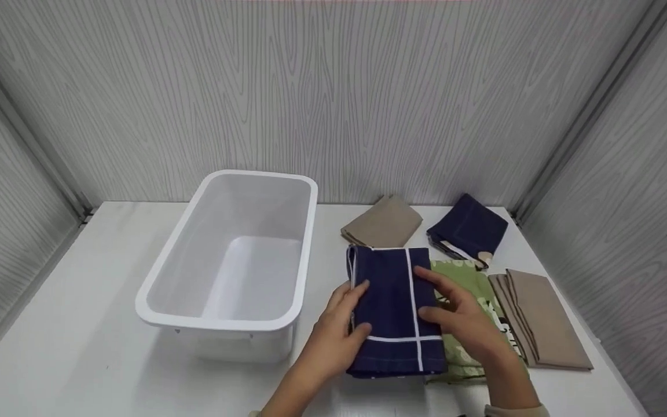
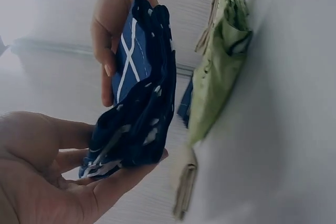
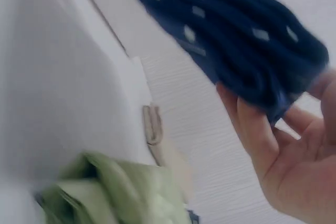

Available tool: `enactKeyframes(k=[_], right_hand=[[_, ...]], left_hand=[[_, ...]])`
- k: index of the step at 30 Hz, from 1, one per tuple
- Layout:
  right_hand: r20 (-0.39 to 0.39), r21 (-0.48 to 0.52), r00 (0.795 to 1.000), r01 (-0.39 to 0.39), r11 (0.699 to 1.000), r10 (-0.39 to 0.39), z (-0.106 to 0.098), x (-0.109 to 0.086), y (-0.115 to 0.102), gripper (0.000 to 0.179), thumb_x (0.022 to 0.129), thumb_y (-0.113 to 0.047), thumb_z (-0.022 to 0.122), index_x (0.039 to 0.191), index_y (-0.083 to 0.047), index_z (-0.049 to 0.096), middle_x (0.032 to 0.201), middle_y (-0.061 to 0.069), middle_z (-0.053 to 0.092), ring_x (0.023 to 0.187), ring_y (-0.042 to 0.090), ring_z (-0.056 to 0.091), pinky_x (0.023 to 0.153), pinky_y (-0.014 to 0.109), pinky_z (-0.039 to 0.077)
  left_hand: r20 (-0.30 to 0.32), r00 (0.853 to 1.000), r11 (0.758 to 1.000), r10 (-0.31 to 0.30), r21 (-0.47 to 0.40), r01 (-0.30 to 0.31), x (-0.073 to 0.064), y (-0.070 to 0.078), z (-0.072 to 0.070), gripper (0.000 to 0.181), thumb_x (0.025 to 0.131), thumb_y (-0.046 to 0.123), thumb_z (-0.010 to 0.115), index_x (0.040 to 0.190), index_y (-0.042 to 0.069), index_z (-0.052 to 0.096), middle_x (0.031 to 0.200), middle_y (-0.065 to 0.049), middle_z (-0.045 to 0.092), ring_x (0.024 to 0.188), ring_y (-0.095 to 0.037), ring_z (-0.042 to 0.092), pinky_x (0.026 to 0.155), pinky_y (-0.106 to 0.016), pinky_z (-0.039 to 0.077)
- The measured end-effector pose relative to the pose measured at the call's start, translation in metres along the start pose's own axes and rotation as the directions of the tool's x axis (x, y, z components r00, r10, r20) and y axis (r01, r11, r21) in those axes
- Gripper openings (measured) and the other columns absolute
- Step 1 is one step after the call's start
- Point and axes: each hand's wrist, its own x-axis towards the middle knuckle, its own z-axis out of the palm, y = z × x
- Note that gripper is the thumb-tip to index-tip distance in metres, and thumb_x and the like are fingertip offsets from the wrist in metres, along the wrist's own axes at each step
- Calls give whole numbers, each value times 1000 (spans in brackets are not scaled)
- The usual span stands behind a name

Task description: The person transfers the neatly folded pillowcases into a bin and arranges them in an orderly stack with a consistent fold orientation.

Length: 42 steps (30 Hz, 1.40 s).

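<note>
A folded navy cloth point(image 1: 388, 301) with crossing white lines is held up in front of me by both hands. My left hand point(image 1: 330, 336) grips its left edge, with thumb and fingers on either side of the layers in the left wrist view. On the opposite edge, my right hand point(image 1: 469, 321) holds it, thumb and forefinger over the front and other fingers beneath point(image 3: 257, 135). Several folded layers with white patches show along the cloth's edge point(image 2: 144, 114). Partly hidden behind the right hand lies a folded green patterned cloth point(image 1: 455, 275).
A white plastic bin point(image 1: 217, 323) with nothing in it stands to the left. Behind the held cloth are a folded beige cloth point(image 1: 391, 223) and another navy one point(image 1: 469, 226). Another beige cloth point(image 1: 550, 321) lies near the right table edge. Grey wood-patterned panels point(image 1: 322, 104) enclose the white table.
</note>
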Motion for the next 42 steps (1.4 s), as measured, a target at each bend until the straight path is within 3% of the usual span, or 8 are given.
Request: enactKeyframes(k=[4,8,12,15,25,33,37,42], right_hand=[[71,23,997,31,999,-32,-8,-8,-18,71,93,1,63,156,-11,32,156,16,30,115,31,62,84,47,58],[141,65,987,74,995,-82,-12,-13,-36,69,95,4,59,156,-9,30,152,14,35,116,30,62,83,46,59],[177,71,979,92,993,-103,-10,-14,-54,67,96,5,56,156,-9,30,150,11,39,115,31,63,82,45,59],[180,59,979,82,995,-92,-5,-6,-67,67,96,2,57,156,-10,31,152,12,37,115,33,63,82,46,59],[146,76,986,66,995,-76,27,30,-87,70,93,-1,65,155,-10,34,157,14,31,118,33,61,84,50,58],[174,87,984,27,996,-42,48,58,-100,74,90,0,67,155,-12,35,157,9,34,112,31,63,79,45,60],[190,84,981,28,996,-43,60,72,-104,76,88,3,67,155,-12,34,157,10,35,115,32,62,83,45,59],[143,90,989,27,996,-39,76,88,-105,76,87,5,67,154,-12,36,155,10,36,114,31,63,85,44,58]], left_hand=[[1,999,997,34,63,-34,-4,27,-14,64,92,11,66,151,11,43,153,-17,36,133,-37,48,104,-60,42],[-6,998,997,64,31,-64,-6,49,-33,62,90,14,67,149,12,47,151,-15,39,114,-26,61,98,-44,50],[47,997,987,62,-148,-54,-2,64,-57,61,90,10,66,149,9,47,151,-17,36,91,-20,68,79,-32,58],[111,993,962,25,-273,7,7,69,-77,62,91,7,65,150,8,44,153,-17,32,92,-26,70,70,-33,60],[215,975,915,-61,-378,140,21,56,-128,64,94,6,62,153,7,36,157,-13,25,102,-30,70,73,-41,61],[260,960,918,-102,-348,192,27,44,-161,68,94,3,60,156,7,30,151,-23,38,98,-29,71,73,-45,61],[294,947,915,-130,-332,229,28,37,-177,73,94,1,61,158,9,25,154,-24,30,106,-33,68,76,-47,60],[320,935,922,-155,-294,253,28,30,-192,80,93,-1,63,160,13,20,162,-17,11,109,-35,66,79,-48,59]])
